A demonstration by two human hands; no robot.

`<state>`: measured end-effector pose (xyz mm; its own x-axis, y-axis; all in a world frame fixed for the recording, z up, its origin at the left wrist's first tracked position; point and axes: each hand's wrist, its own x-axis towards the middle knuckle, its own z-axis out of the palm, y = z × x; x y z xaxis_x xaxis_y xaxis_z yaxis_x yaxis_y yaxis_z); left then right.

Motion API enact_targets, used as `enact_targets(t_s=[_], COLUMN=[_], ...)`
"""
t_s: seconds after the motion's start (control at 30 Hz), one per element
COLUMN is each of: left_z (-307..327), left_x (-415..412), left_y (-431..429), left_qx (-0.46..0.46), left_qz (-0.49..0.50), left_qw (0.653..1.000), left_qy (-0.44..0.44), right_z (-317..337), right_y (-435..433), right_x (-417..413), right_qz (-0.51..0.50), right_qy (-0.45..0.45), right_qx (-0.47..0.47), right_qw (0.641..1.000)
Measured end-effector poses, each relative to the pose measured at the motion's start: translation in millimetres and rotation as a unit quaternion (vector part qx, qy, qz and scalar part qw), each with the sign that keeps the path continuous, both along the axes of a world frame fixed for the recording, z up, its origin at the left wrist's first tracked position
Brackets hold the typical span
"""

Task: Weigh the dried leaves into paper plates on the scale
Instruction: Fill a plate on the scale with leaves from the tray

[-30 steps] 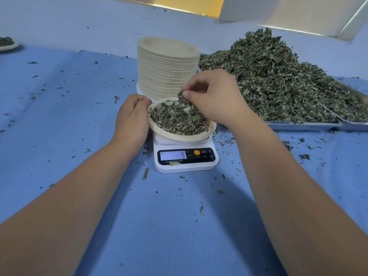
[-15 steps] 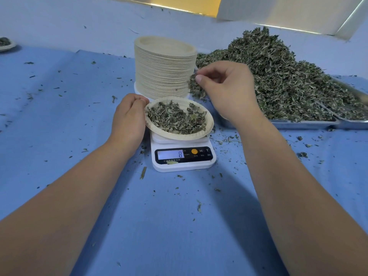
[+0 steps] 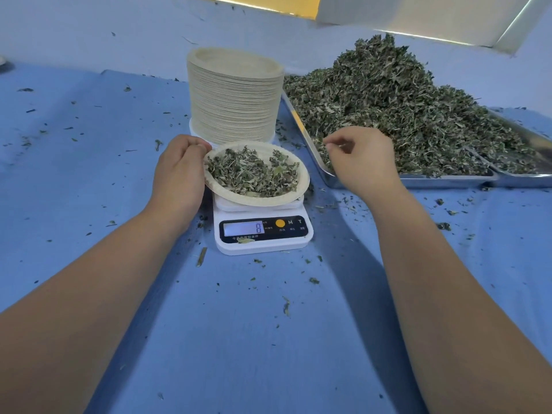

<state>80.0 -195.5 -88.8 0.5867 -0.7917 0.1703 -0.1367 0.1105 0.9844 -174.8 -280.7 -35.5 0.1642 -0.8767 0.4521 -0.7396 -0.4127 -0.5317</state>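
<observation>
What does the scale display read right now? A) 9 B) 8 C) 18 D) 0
B: the display on the scale shows a lone 8, with the paper plate of dried leaves sitting on its platform.

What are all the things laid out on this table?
Paper plate: one, cream, on the scale.
Dried leaves: one portion, grey-green, in that plate.
Scale: one, white, centre, display reads 8.
Plate stack: one, cream, behind the scale.
Leaf heap: one, green, on the trays at right.
Trays: two, silver, side by side at right.
Cloth: one, blue, covers the table.
Leaf crumbs: many, dark green, scattered on the cloth.
Left hand: one, holds the plate's left rim.
Right hand: one, over the near tray corner, fingers curled; whether they pinch any leaves cannot be told.
</observation>
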Motion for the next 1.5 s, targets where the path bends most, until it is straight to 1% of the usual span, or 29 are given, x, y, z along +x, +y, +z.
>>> enact_targets(t_s=[0.1,0.2,0.33,0.43,0.57,0.73,0.8,0.87,0.97,1.03,1.1,1.17,1.23,1.3,1.33,1.4,1.5], left_z=[0.5,2.1,4.5,7.6,8.7,8.3,8.2,7.8,7.4,6.9,6.6,6.5,7.6,8.5,8.5,8.4,9.3], left_x=[0.5,-0.6,-1.8,-3.9,-3.7,-4.4,-4.1,-3.5,-3.5,-3.3,-3.2,-3.2,-3.8,-5.1,-5.7,-6.7,-6.4], left_y=[2.1,3.7,5.7,7.4,7.9,7.7,6.5,6.6,8.1,8.2,8.0,7.5,7.8,8.0,7.9,7.0,6.0], left_qx=[-0.015,-0.029,-0.01,-0.005,-0.005,-0.004,-0.004,-0.001,0.002,0.0,0.0,-0.003,-0.002,0.006,0.01,0.016,0.022], left_qz=[-0.013,-0.028,-0.032,-0.044,-0.049,-0.053,-0.049,-0.049,-0.052,-0.055,-0.053,-0.047,-0.04,-0.031,-0.026,-0.02,-0.025], left_qw=[1.0,0.999,0.999,0.999,0.999,0.999,0.999,0.999,0.999,0.998,0.999,0.999,0.999,0.999,1.0,1.0,0.999], left_qy=[-0.005,0.007,0.015,0.014,-0.003,-0.012,-0.01,-0.009,-0.008,-0.01,-0.007,-0.003,-0.008,-0.013,-0.015,-0.018,-0.008], right_z=[5.8,12.1,15.0,13.3,11.6,13.3,14.3,17.1,19.0,17.0,15.1,15.3,15.2,10.9,6.4,-2.9,-7.8], right_y=[17.1,29.7,37.7,41.2,41.7,43.1,43.5,42.7,39.6,37.6,33.9,26.8,15.6,7.6,6.7,14.6,40.3], right_x=[19.0,33.6,40.8,43.9,49.7,51.6,51.5,50.9,48.9,48.6,46.1,36.3,17.3,-1.9,-7.7,-7.8,5.2], right_qz=[0.097,0.167,0.2,0.214,0.208,0.206,0.2,0.189,0.172,0.167,0.159,0.107,0.016,-0.055,-0.065,-0.027,0.056], right_qy=[0.015,0.064,0.119,0.12,0.119,0.061,0.021,-0.036,-0.11,-0.138,-0.153,-0.138,-0.087,-0.024,0.002,0.023,0.035], right_qx=[0.018,0.046,0.067,0.09,0.065,0.047,0.033,0.026,0.023,0.018,-0.006,-0.067,-0.099,-0.047,-0.016,-0.006,-0.058], right_qw=[0.995,0.983,0.97,0.965,0.969,0.975,0.979,0.981,0.979,0.976,0.975,0.982,0.991,0.997,0.998,0.999,0.996])
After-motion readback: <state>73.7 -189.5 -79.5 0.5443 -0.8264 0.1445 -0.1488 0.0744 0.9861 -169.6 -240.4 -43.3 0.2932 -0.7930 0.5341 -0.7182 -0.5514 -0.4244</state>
